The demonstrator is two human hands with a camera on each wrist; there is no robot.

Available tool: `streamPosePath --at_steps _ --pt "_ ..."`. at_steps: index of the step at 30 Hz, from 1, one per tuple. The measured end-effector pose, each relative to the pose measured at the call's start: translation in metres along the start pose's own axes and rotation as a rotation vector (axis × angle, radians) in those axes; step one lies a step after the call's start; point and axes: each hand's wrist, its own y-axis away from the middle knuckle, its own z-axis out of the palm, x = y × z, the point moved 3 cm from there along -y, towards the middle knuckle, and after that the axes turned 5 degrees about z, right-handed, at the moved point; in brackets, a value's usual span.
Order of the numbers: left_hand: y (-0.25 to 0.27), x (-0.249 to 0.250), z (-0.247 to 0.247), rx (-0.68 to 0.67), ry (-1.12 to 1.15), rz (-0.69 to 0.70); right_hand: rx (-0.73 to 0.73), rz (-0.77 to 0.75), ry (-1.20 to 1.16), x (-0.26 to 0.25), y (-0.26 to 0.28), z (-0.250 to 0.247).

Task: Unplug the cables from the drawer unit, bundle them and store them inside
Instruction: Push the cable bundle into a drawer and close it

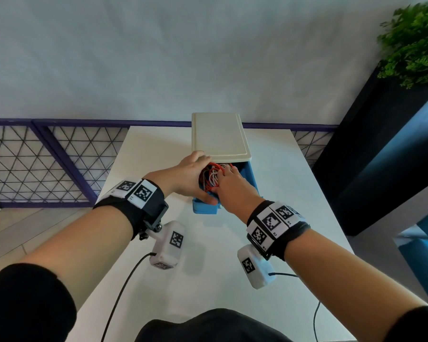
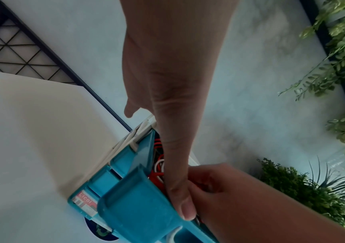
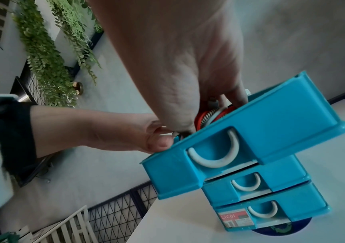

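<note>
While our left hand [image 1: 183,178] and right hand [image 1: 229,187] press the cable bundle [image 1: 211,177] into the open top drawer [image 1: 251,180], near-centre on the surface [image 1: 158,154] — both curled round it. Wrist views: springy, light loops — hold mid-coil.

— Anything readable?
— "Licol", white on a red sticker [image 3: 235,219] at the front left corner of the bottom drawer [image 3: 292,207]. Same sticker in the left wrist view.
— Smaller print beneath?
— Too blurred. Wristband markers [image 1: 272,222]: tiny codes, illegible.
</note>
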Motion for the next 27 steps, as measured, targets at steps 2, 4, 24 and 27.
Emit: streamPosePath --at_steps 2,4,24,27 --pt "-0.002 0.0 0.001 -0.006 -0.02 -0.01 -0.001 0.003 0.114 0.0 -0.004 -0.003" --pt "-0.001 0.0 0.001 -0.013 -0.034 -0.018 0.014 0.029 0.146 -0.002 -0.008 -0.005" --pt "0.006 -0.002 0.009 -0.166 -0.263 -0.002 0.141 -0.293 0.324 0.003 0.017 -0.016" --pt "0.007 -0.003 0.007 -0.155 -0.291 0.01 0.113 -0.178 0.191 0.0 0.001 -0.008"
